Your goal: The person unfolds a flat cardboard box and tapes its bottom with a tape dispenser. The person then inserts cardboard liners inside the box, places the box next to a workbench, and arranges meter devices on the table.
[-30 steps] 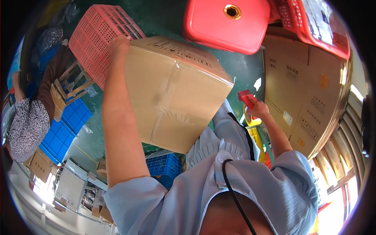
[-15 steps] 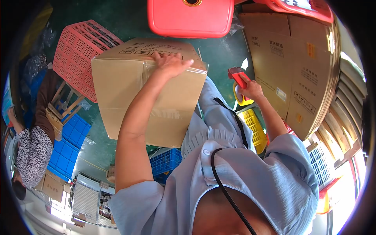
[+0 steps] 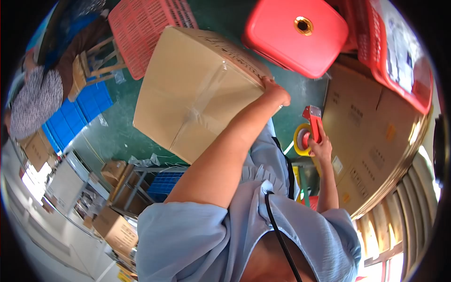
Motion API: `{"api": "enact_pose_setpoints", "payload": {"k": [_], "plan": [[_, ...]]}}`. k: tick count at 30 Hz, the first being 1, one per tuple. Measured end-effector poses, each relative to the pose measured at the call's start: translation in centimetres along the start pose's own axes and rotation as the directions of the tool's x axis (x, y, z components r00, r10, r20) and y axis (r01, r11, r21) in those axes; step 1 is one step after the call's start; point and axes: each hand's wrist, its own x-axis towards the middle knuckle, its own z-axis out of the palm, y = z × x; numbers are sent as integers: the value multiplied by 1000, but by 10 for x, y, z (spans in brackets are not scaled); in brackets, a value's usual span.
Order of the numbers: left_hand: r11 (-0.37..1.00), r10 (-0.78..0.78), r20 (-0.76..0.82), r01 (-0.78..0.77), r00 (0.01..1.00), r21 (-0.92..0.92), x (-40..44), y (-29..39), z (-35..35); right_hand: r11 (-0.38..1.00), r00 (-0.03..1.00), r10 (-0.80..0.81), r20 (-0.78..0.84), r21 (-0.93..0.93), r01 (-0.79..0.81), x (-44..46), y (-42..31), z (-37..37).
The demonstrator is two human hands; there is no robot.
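A large cardboard box (image 3: 188, 89) stands in front of me, turned at an angle, with a strip of clear tape along the seam of the side facing me. My left hand (image 3: 278, 94) reaches across it and holds its right edge near the corner; some of the fingers are hidden. In my right hand (image 3: 322, 149) is a red tape dispenser (image 3: 315, 123), gripped by its handle, carrying a yellow-rimmed roll of tape (image 3: 302, 139). The dispenser is held apart from the box, to its right.
Beyond the box are a red plastic stool (image 3: 296, 35) and a pink crate (image 3: 141, 33). Flattened cartons (image 3: 371, 141) lean at the right, below a red basket (image 3: 406, 80). Another person (image 3: 37, 101) is at the left, by blue crates (image 3: 77, 115).
The box has swung round, showing more of its taped side. My left hand has slid from its top edge to its right edge. The view has turned; the dispenser stays in my right hand.
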Motion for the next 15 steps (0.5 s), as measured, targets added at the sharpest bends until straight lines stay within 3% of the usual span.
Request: {"api": "enact_pose_setpoints", "payload": {"k": [2, 4, 5, 7, 9, 11, 12, 13, 15], "plan": [[999, -29, -83, 26, 996, -29, 4, -2, 1, 990, 990, -122, -73, 57, 126, -8, -10, -7], [998, -52, -170, 45, 984, -45, 5, -5, 5, 958, 1000, -5, 30, 288, -4, -24, -40, -22], [995, -71, -181, 58, 981, -75, 14, -5, 7, 954, 994, -103, -40, 277, 111, -22, -33, -20], [979, -171, -286, 131, 943, -153, 36, -8, 14, 920, 997, -68, 44, 389, 45, -38, -59, -37], [956, -239, -347, 158, 907, -247, 59, -12, 18, 932, 985, -170, 1, 325, 161, -30, -46, -35], [922, -312, -439, 157, 842, -353, 71, -13, 16, 833, 919, -364, -149, 389, 393, -39, -59, -38], [936, -254, -692, -7, 676, -351, 49, -16, 23, 845, 932, -351, -87, 400, 355, -43, -63, -43], [934, -255, -700, -19, 666, -358, 25, -18, 23, 803, 909, -404, -99, 438, 404, -46, -67, -47], [758, -268, -885, -484, 380, -438, -19, -34, 30, 714, 870, -486, -79, 538, 448, -57, -89, -49]]}}
